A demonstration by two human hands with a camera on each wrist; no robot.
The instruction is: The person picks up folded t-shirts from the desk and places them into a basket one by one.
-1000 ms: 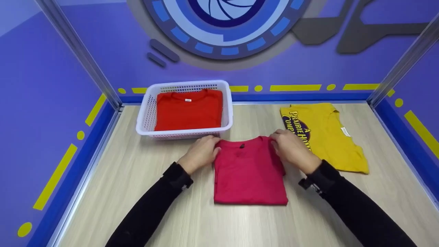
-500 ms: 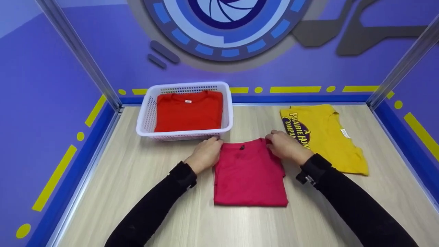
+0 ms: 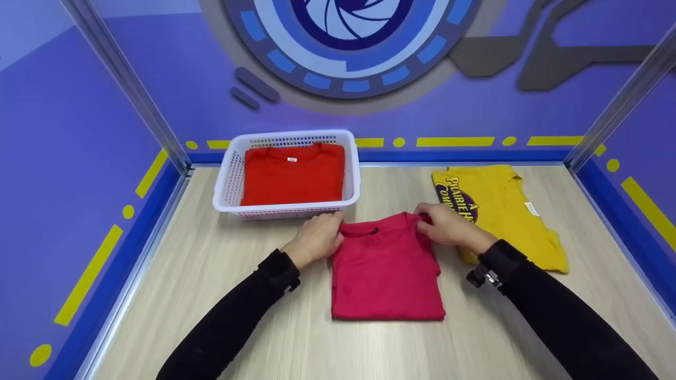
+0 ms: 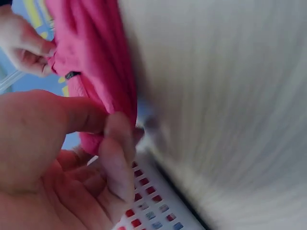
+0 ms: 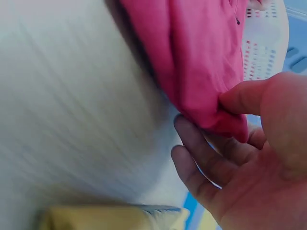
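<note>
A folded crimson T-shirt [image 3: 388,274] lies in the middle of the table, its collar edge lifted a little. My left hand [image 3: 316,238] pinches its far left corner; in the left wrist view that hand [image 4: 72,153] has thumb and fingers on the cloth. At the far right corner my right hand [image 3: 446,224] grips the shirt, and the right wrist view shows the thumb of that hand [image 5: 249,143] on top with fingers beneath. A white plastic basket [image 3: 353,190] holding a folded red T-shirt [image 3: 293,177] stands just beyond the left hand.
A folded yellow T-shirt [image 3: 509,216] with printed lettering lies at the right, partly under my right forearm. Blue panel walls [image 3: 391,121] enclose the wooden tabletop [image 3: 222,274] at the back and both sides.
The crimson shirt's collar edge has risen and folded slightly between my hands. My left hand has shifted a little right onto the corner; the right fingers have closed on theirs.
</note>
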